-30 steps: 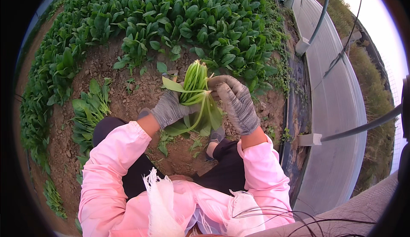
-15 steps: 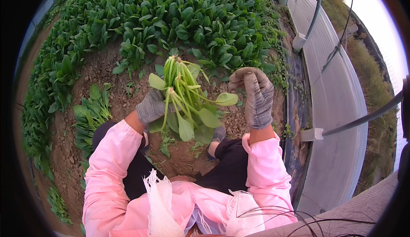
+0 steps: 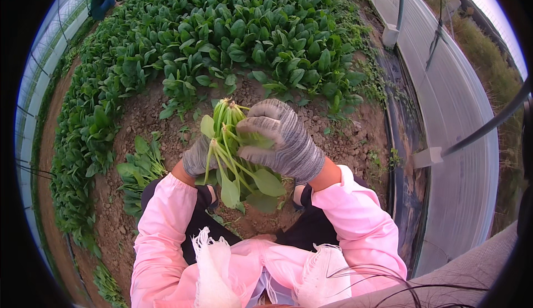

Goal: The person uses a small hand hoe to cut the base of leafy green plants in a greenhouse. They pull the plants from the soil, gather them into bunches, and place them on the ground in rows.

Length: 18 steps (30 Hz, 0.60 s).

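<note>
A bunch of spinach [image 3: 227, 177] is held upside down before me, pale root ends up and leaves hanging. My left hand [image 3: 197, 156], in a grey knitted glove, is closed around its left side; the stems hide most of its fingers. Also gloved, my right hand [image 3: 288, 138] curls against the right side of the bunch, fingers closed on a spinach leaf [image 3: 256, 141] that is slightly blurred.
Dense spinach plants [image 3: 233, 36] grow ahead and to the left. Cut spinach [image 3: 141, 169] lies on the soil left of my knee, and another pile [image 3: 108, 286] farther down. Plastic sheeting [image 3: 449, 102] runs along the right. Another person [image 3: 101, 2] crouches at the far left.
My right hand has moved left from beside the bunch onto it and closed on a leaf. My left hand still holds the bunch. The view has shifted, bringing another person into sight.
</note>
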Available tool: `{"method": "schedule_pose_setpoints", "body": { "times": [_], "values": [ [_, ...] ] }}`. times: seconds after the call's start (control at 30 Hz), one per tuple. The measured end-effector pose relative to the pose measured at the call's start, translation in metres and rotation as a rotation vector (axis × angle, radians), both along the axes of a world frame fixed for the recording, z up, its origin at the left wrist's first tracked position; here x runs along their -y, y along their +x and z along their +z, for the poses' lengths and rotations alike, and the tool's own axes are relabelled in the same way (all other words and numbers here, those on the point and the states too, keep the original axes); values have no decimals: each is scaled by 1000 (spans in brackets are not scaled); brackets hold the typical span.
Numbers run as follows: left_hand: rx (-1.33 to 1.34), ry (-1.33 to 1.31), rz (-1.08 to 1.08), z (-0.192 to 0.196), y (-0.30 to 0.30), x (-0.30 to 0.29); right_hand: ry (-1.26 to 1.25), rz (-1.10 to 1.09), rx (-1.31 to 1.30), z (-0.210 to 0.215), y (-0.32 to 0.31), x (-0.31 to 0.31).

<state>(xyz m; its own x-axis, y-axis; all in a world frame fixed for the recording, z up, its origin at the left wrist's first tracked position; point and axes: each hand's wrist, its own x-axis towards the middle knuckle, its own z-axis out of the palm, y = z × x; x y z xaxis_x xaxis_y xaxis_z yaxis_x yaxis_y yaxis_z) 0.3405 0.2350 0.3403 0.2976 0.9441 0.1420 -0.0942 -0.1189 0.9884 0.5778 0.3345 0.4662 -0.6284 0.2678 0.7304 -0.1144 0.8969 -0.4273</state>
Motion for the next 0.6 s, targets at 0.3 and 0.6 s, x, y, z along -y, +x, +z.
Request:
{"method": "schedule_pose_setpoints", "body": {
  "times": [0.3, 0.6],
  "values": [
    [112, -259, 50, 0, 6, -5, -174, 116, 93, -8, 11, -15],
    [293, -365, -11, 1, 8, 5, -837, 134, 48, 7, 52, -44]
  ]
}}
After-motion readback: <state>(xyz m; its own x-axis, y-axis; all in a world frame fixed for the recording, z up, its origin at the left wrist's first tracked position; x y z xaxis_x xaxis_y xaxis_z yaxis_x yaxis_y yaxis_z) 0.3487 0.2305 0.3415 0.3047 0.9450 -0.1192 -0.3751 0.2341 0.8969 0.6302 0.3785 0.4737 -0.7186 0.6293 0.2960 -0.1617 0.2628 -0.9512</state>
